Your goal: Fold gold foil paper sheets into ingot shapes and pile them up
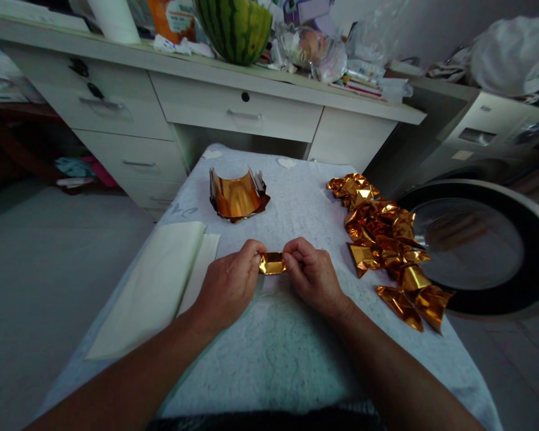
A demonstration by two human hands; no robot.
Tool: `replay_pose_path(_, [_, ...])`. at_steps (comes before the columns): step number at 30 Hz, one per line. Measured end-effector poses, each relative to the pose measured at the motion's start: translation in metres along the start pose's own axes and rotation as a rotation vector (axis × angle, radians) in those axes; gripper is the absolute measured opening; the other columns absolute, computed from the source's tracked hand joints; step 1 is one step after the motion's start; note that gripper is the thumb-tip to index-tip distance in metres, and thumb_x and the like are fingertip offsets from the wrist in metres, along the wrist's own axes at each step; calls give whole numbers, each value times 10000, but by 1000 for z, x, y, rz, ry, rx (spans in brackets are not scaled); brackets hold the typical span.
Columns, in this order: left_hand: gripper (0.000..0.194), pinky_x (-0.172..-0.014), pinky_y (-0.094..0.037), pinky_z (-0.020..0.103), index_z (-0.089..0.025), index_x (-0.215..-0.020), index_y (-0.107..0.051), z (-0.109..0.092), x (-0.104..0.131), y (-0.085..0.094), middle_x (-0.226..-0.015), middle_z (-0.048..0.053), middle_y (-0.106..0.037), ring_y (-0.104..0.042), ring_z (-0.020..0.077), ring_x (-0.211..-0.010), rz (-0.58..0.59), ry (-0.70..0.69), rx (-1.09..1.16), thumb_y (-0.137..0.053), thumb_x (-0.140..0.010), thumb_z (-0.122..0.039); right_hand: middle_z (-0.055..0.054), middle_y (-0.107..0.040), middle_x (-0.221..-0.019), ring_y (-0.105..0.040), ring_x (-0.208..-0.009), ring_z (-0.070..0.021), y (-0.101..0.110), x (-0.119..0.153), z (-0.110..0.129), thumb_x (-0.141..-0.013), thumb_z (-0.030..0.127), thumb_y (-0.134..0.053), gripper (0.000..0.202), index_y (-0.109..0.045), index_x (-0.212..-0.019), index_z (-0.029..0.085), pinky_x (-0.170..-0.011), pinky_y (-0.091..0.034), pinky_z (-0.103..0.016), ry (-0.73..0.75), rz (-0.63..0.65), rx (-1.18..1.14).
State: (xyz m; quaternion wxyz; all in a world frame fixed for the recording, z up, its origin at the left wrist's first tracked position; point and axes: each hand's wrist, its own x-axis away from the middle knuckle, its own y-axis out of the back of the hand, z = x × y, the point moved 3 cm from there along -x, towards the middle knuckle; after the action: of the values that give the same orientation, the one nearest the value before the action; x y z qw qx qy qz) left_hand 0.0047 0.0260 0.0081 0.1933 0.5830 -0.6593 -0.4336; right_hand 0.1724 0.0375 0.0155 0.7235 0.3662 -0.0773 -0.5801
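Between my two hands is a small folded piece of gold foil paper (272, 263), held over the middle of the cloth-covered table. My left hand (233, 281) pinches its left end, and my right hand (313, 274) pinches its right end. Beyond my left hand, a curved stack of gold foil sheets (238, 197) rests on the cloth with its sides turned up. A pile of folded gold foil pieces (381, 230) lies along the table's right side. Pale yellowish paper sheets (155, 287) lie to the left of my left hand, partly under that forearm.
A white desk (197, 102) with drawers stands behind the cloth-covered table (291, 197). On it are a cut watermelon (236, 30), a white roll (114, 21) and plastic bags. At the right is a washing machine (471, 129) with its round door (532, 257) swung open beside the table.
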Motion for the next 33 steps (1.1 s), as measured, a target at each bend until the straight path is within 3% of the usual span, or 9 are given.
replay_pose_path(7, [214, -562, -420, 264, -214, -1028, -534, -3, 1, 6, -725, -20, -666, -640, 162, -611, -137, 4, -25, -333, -974, -262, 61, -526, -581, -461, -488, -94, -2, 0, -1, -916, 253, -494, 57, -523, -888, 213, -510, -329, -209, -42, -19, -1])
replay_pose_path(16, [197, -595, -439, 268, -209, -1033, -534, 0, -1, -1, -771, 2, -705, -677, 179, -675, -121, -34, -156, -360, -943, -185, 52, -541, -579, -493, -486, -104, -4, 3, 5, -939, 234, -450, 70, -504, -903, 207, -519, -331, -217, 37, 21, 64])
replay_pose_path(24, [211, -608, -466, 269, -217, -1068, -530, -4, 1, 1, -792, -1, -706, -676, 174, -680, -119, -75, -61, -346, -967, -242, 62, -511, -549, -468, -458, -105, -3, 2, 4, -950, 242, -425, 107, -519, -988, 206, -509, -317, -221, -30, -44, 98])
replay_pose_path(28, [232, -586, -457, 262, -208, -1110, -535, -4, 1, 6, -767, -5, -701, -669, 169, -658, -184, -5, -36, -355, -971, -258, 58, -513, -559, -464, -458, -105, -4, 1, 6, -954, 253, -412, 118, -518, -982, 212, -494, -300, -225, -32, -15, 72])
replay_pose_path(33, [228, -595, -442, 263, -212, -1044, -563, -3, -1, 6, -781, -1, -697, -660, 164, -659, -171, -19, -15, -356, -972, -276, 63, -519, -594, -448, -469, -99, -3, 3, 8, -909, 204, -427, 118, -493, -1007, 216, -502, -300, -231, -7, 12, 19])
